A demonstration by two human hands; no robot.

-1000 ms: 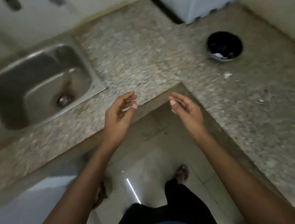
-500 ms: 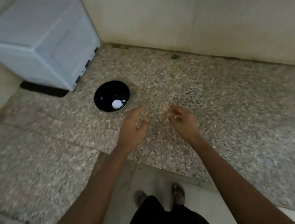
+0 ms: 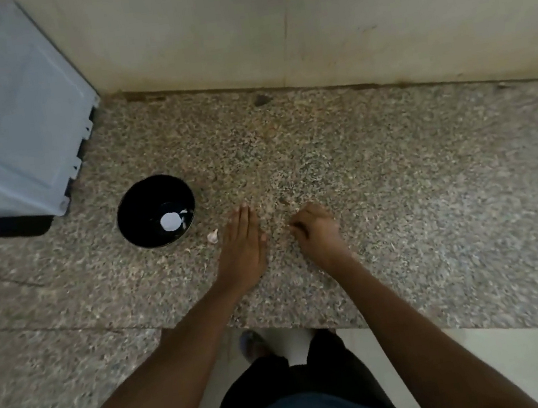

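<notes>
The speckled surface [image 3: 392,158] carries a white box [image 3: 0,120] and a black bowl [image 3: 143,207]. Flat beside the bowl, the left hand [image 3: 241,249] has straight fingers, probably to sweep up the pale scrap [image 3: 212,236] just beside it. The right hand [image 3: 316,231] is curled, and I cannot tell if it holds anything.

Home kitchen, speckled stone counter [image 3: 375,161], bowl [image 3: 144,211]

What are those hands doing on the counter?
A person stands at a speckled stone counter with both hands down on it. The left hand lies flat, fingers straight, right beside a small pale piece. The right hand has its fingers curled against the stone; whether it pinches anything is unclear. A black bowl to the left holds a white piece.
</notes>
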